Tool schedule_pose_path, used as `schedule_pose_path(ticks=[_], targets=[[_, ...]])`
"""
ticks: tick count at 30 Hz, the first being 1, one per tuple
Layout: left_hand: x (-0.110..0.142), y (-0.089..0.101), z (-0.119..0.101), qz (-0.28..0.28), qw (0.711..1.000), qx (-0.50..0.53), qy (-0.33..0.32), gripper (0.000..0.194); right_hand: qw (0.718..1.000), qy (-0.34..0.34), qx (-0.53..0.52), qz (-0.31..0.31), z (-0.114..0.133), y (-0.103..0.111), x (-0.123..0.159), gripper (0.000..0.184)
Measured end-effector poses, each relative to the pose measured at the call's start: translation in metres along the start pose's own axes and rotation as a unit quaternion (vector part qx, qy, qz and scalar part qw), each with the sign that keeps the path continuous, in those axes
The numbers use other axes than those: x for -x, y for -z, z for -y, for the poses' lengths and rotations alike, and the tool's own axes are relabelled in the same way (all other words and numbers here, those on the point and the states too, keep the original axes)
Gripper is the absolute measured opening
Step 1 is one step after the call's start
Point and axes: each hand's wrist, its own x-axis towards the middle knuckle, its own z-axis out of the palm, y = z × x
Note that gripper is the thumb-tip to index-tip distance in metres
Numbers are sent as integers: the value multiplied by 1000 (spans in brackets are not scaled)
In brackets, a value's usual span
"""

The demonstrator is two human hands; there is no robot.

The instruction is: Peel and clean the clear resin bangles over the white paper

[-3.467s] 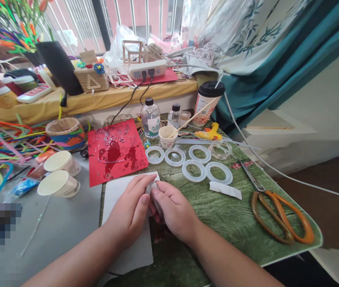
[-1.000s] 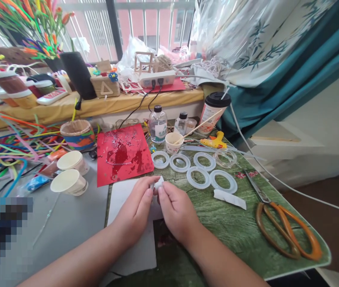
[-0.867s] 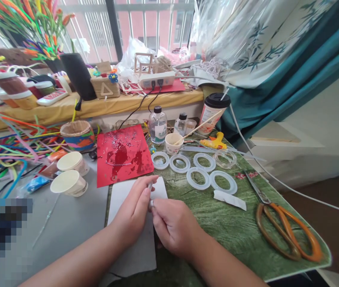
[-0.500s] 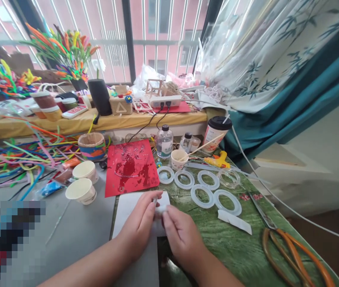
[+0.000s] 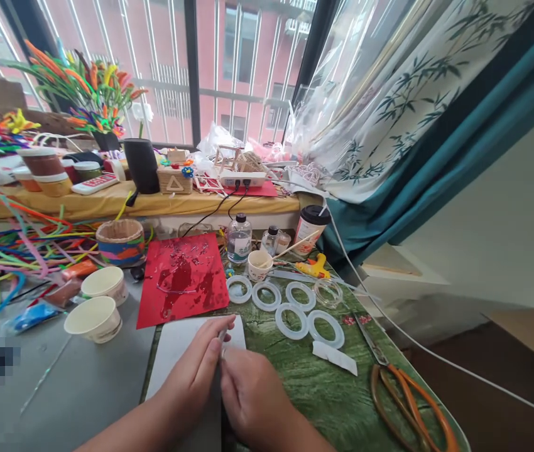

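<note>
With your left hand [image 5: 194, 370], you are holding a small pale piece [image 5: 222, 336], mostly hidden, between thumb and fingers above the white paper sheet [image 5: 175, 339]. Your right hand [image 5: 255, 389] is forming a fist beside it; its knuckles are hiding any contents, so its hold cannot be told. Translucent rings [image 5: 278, 321] are lying beyond.

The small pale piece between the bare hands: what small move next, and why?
Perhaps ease the curled right hand back slightly: it sits close beside the left hand above the flat white sheet, together hiding most of the small pale piece.
</note>
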Motion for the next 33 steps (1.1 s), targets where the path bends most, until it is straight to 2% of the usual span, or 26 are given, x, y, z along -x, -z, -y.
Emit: schedule_pose_path(ticks=[1,2,3,6,7,8,11,12,16,20,24,25,28,29,32,33], targets=[[0,0,0,-6,1000,4,5,52,999,34,2,17,0,-1,0,20],[-1,0,0,-13,1000,4,9,52,999,40,-1,19,0,-1,0,20],[-2,0,-1,-19,1000,0,11,52,1000,13,-10,8,-1,-2,0,22],[-3,-2,-2,-19,1000,-21,10,52,988,-141,-46,-47,-4,-3,-3,29],[-4,-2,-2,-13,1000,-25,9,51,985,-159,-53,-48,-4,-3,-4,29],[-4,-3,-2,-7,1000,-25,9,51,988,-143,-56,-35,-4,-3,-4,27],[-4,-3,-3,-10,1000,-16,11,50,998,-25,-50,22,-1,-2,-2,20],[-5,-3,-3,-17,1000,-15,12,50,998,-17,-49,22,0,-2,-2,20],[-7,-2,-6,-17,999,-30,-4,46,991,-118,-64,-29,2,0,-3,28],[-11,-3,-9,-6,1000,-16,-2,45,994,-51,-84,37,1,1,-4,22],[-12,-5,-12,6,999,-35,-18,44,990,-125,-65,-28,-2,4,-2,28],[-12,-5,-13,9,999,-37,-20,44,990,-123,-61,-28,-2,4,-1,28],[-10,-5,-14,-3,1000,-25,-1,45,997,-36,-57,45,-3,4,0,23],[-10,-5,-14,-12,1000,-23,6,46,997,-40,-56,45,-3,3,0,24],[-8,-4,-14,-16,999,-32,3,44,991,-123,-59,-14,-3,2,-1,28],[-8,-3,-15,-10,999,-31,1,44,990,-125,-62,-15,-3,1,-1,27]])
